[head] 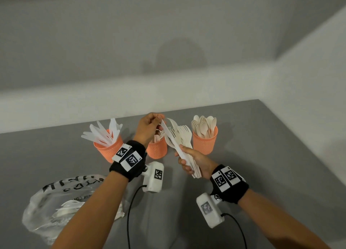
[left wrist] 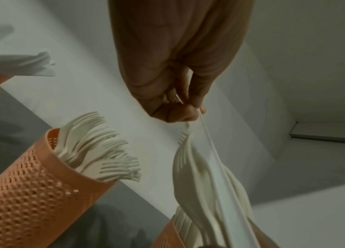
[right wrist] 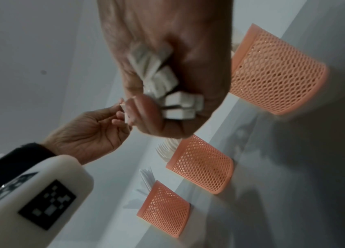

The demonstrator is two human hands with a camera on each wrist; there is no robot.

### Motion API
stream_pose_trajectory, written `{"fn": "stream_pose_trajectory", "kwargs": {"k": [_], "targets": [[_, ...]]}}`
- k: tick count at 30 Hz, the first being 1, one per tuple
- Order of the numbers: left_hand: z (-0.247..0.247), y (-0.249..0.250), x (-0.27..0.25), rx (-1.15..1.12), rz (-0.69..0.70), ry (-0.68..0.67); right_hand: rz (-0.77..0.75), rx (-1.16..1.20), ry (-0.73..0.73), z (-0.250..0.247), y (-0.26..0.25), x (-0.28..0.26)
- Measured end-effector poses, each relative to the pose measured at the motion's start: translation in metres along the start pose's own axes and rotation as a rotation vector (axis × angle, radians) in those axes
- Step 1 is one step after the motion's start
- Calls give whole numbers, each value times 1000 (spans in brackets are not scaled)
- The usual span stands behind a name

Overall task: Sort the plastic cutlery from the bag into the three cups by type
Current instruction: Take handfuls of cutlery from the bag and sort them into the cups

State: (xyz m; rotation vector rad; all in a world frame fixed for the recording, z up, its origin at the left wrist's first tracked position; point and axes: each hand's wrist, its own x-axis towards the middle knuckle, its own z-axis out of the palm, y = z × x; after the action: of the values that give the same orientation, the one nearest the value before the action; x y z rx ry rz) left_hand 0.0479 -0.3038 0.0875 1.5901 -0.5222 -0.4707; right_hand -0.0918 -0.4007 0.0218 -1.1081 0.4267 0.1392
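Cutlery bundle (head: 184, 151) sits gripped in the right hand (head: 194, 161) above the gray table (head: 262, 164); the left hand (head: 148, 127) pinches a white knife (head: 168, 134) at its tip. Left wrist view: forks fill the middle orange cup (left wrist: 29, 198). Right wrist view: handle ends (right wrist: 175, 100) show in the closed fist.

The three cups (head: 205, 143) were salmon plastic, matt, pierced all round with a fine mesh of holes; the knives (head: 104, 133) looked like thin, translucent white plastic, smooth; the forks (left wrist: 103, 151) and spoons (head: 204, 125) were cream, opaque and matt; the bag (head: 56, 207) was clear, glossy, crinkled film with black print; the table (head: 262, 164) was smooth, matt grey; the wrist bands (head: 129, 160) were black cloth.
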Motion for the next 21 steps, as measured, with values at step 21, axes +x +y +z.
{"fn": "stream_pose_trajectory", "kwargs": {"k": [21], "targets": [[-41,-9,-25,308,148,319,-282,-247,357,39,14,27]]}}
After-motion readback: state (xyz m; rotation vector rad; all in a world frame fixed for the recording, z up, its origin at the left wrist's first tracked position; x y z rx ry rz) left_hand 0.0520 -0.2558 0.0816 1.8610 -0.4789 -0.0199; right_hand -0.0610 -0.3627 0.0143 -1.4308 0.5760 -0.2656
